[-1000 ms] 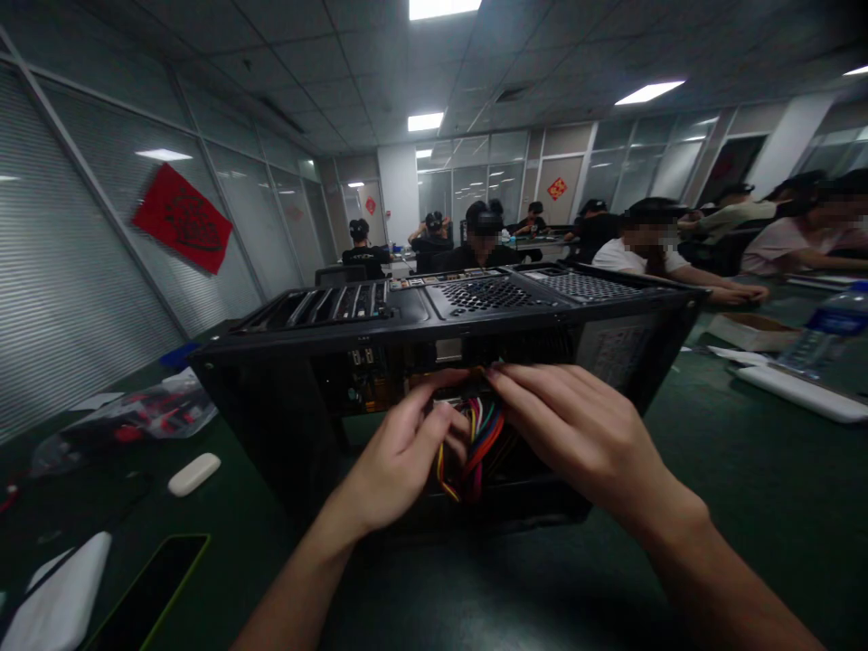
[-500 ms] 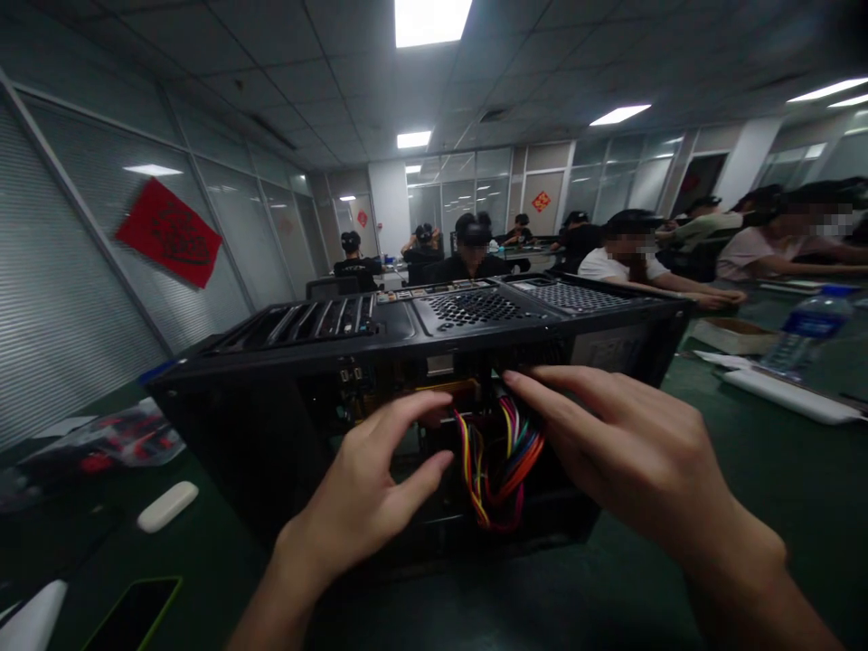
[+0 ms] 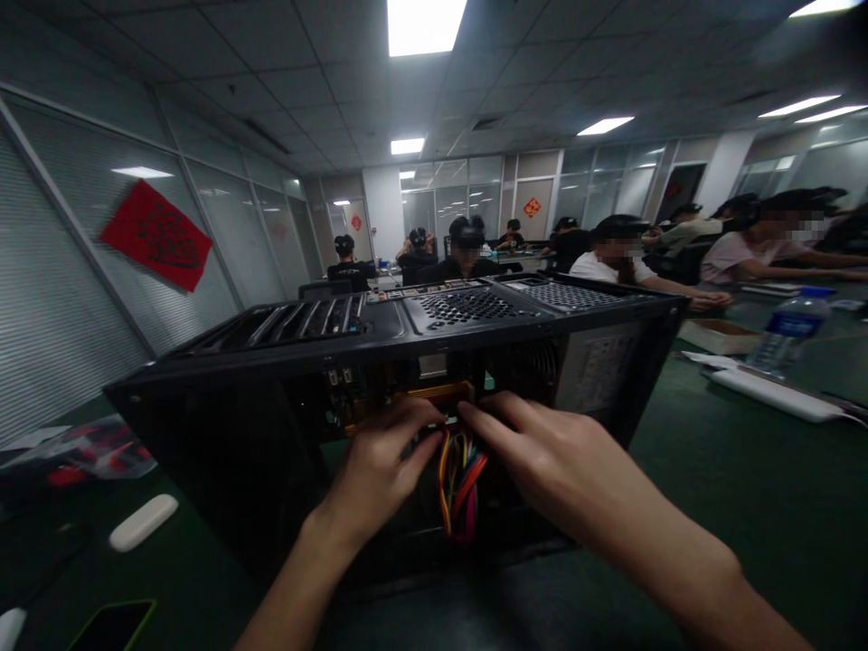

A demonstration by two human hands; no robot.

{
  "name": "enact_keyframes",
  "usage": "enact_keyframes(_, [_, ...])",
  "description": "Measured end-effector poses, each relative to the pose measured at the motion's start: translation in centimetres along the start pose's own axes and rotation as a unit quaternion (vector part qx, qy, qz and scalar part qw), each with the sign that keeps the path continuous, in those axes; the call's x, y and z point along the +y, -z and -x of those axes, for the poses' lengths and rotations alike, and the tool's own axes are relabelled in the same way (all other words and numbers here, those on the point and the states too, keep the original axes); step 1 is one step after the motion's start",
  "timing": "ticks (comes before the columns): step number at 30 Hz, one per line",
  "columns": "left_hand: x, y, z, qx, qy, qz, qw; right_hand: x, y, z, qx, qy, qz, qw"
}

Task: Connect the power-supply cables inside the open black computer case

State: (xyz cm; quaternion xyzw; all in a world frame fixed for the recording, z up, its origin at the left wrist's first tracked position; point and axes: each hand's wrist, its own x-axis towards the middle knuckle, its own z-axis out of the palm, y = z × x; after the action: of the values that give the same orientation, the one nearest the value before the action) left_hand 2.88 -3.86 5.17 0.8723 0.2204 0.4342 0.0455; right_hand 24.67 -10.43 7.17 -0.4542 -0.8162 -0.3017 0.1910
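Observation:
A black computer case (image 3: 223,434) lies on its side in front of me, its open face toward me. From inside hangs a looped bundle of multicoloured power cables (image 3: 461,497). My left hand (image 3: 383,457) is at the left of the bundle, with thumb and fingertips closed on its upper end. On the other side my right hand (image 3: 549,452) has its fingers curled round the same wires, close to the left fingertips. The connector end is hidden behind the fingers. Just above lies a yellowish edge of a board (image 3: 440,394).
A power supply with a label (image 3: 597,366) sits in the case's right side. On the green table are a white oblong case (image 3: 144,523), a phone (image 3: 112,626), a plastic bag (image 3: 101,452), a water bottle (image 3: 790,334), and a cardboard box (image 3: 719,336). Several people sit beyond.
Both hands have come together at the cables, and my left fingers have closed from an open spread. The bundle is squeezed narrower and has shifted left. The view has turned slightly.

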Motion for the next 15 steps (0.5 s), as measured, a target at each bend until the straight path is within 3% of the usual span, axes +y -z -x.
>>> enact_keyframes(6, [-3.0,-1.1,0.5,-0.104,0.044,-0.108,0.988,-1.5,-3.4,-1.9,-0.173,-0.053,-0.001,0.984])
enact_keyframes(10, [-3.6,-2.2,1.1,-0.152,0.079,-0.141,0.975,-1.5,-5.0,-2.5,-0.24,-0.066,-0.053,0.967])
enact_keyframes(15, [-3.6,-3.0,1.9,-0.185,0.078,-0.197,0.96,-0.4,-7.7,-2.7,-0.3,-0.05,-0.103,0.947])
